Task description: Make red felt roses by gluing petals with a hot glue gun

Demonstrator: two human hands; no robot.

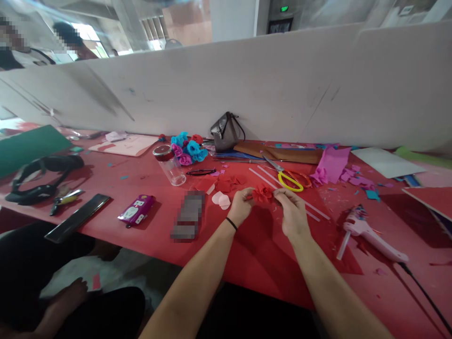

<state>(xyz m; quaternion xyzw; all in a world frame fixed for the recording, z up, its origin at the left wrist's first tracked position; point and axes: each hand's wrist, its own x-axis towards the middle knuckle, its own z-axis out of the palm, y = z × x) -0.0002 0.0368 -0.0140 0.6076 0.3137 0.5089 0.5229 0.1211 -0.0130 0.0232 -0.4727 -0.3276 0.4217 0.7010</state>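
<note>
I see left hand and right hand both pinching the red paper flower; looks light, soft, crushable, so I'd grip its base.

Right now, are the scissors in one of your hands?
No, the scissors lie on the table; the left hand and right hand hold a red flower.

One red paper flower lies just left of the one pair of scissors. Farther left of the scissors are two pale petals, one glass jar and about five finished flowers. Right of them lies one glue gun.
</note>
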